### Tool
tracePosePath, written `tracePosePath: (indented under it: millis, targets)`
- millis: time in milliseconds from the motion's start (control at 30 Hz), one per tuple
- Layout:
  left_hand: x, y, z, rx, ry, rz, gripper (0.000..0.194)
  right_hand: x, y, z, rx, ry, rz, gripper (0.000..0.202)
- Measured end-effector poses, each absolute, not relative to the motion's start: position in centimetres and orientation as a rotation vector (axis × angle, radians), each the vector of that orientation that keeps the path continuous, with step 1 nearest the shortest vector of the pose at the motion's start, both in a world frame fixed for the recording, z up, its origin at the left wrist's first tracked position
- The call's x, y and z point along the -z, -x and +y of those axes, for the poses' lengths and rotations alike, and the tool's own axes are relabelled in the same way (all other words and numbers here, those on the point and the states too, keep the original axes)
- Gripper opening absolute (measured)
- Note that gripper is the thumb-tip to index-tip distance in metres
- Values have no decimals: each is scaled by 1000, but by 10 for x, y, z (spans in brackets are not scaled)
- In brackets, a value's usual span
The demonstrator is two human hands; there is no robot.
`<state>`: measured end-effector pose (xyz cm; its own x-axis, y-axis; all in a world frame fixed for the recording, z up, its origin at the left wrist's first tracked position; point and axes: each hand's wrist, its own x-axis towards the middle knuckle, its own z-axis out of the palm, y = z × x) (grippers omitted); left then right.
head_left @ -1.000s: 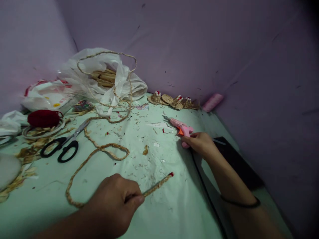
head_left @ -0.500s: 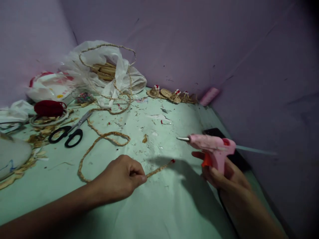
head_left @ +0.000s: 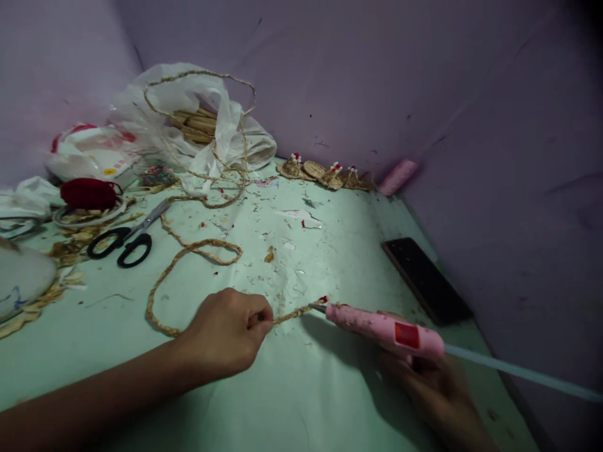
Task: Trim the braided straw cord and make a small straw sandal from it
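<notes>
My left hand (head_left: 230, 329) is closed on a braided straw cord (head_left: 293, 316) near its red-tipped end. From that hand the cord loops back over the green table toward a plastic bag. My right hand (head_left: 424, 376) is wrapped round a pink glue gun (head_left: 386, 328), mostly hidden below and behind it. The gun's metal nozzle is at the cord, just short of the red tip; whether they touch I cannot tell. A pale glue stick (head_left: 522, 371) juts from the gun's back.
Black-handled scissors (head_left: 135, 237) lie at the left, near dark red yarn (head_left: 89, 194). Behind them a white plastic bag (head_left: 230, 129) holds straw pieces. Small straw hats (head_left: 330, 177) line the wall, with a pink roll (head_left: 398, 176) beside them. A black phone (head_left: 426, 280) rests at the right.
My right hand has brought the glue gun down and left, from above the table to the cord's end, uncovering the phone. My left hand keeps its hold on the cord.
</notes>
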<state>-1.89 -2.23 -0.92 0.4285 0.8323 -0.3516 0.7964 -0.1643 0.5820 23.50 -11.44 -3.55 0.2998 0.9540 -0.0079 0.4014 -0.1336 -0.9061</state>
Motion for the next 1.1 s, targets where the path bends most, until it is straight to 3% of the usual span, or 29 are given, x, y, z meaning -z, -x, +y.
tracePosePath:
  millis: [200, 1100]
  targets:
    - [20, 19, -28, -180, -2124, 1406, 23, 38, -228, -121, -922, 1712, -1120, 34]
    - [24, 18, -28, -179, -2196, 1388, 24, 44, -224, -121, -719, 1706, -1374, 30]
